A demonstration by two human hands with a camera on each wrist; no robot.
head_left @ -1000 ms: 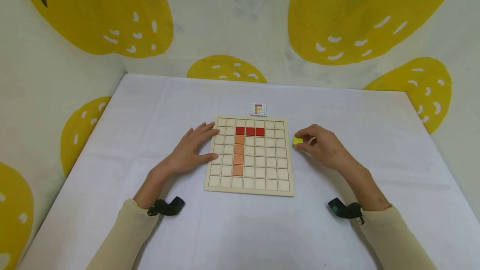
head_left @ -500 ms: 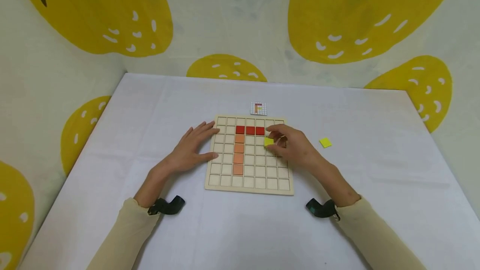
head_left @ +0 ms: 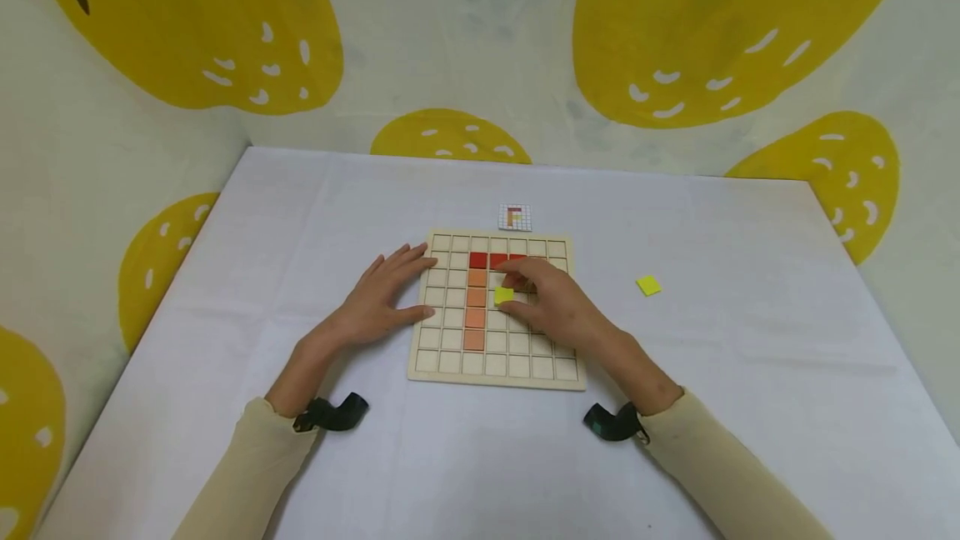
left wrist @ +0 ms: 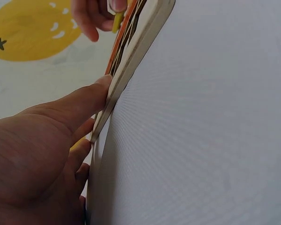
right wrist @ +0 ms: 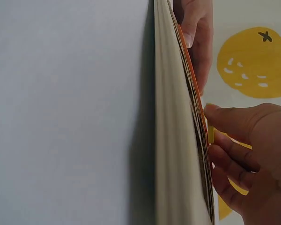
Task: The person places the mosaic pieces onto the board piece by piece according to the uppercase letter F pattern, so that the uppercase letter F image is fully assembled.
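A pale wooden grid board [head_left: 497,384] lies on the white table, with several orange tiles [head_left: 476,297] in a column and red tiles [head_left: 478,260] in a row at the column's top. Over the board, just right of the orange column, my right hand [head_left: 555,302] pinches a yellow square tile [head_left: 503,297] between thumb and fingers. In the right wrist view that tile [right wrist: 210,133] stands close to the board's surface; whether it touches, I cannot tell. My left hand [head_left: 382,298] rests along the board's left edge, fingers spread, thumb on the rim.
A second yellow tile [head_left: 648,285] lies on the table right of the board. Behind the board is a small card [head_left: 515,217] printed with a coloured grid pattern. A patterned cloth wall [head_left: 465,40] stands along the table's back edge.
My right hand has carried the yellow tile leftward from beside the board to over its middle columns, bringing another yellow tile on the table into view. The left hand stays in place.
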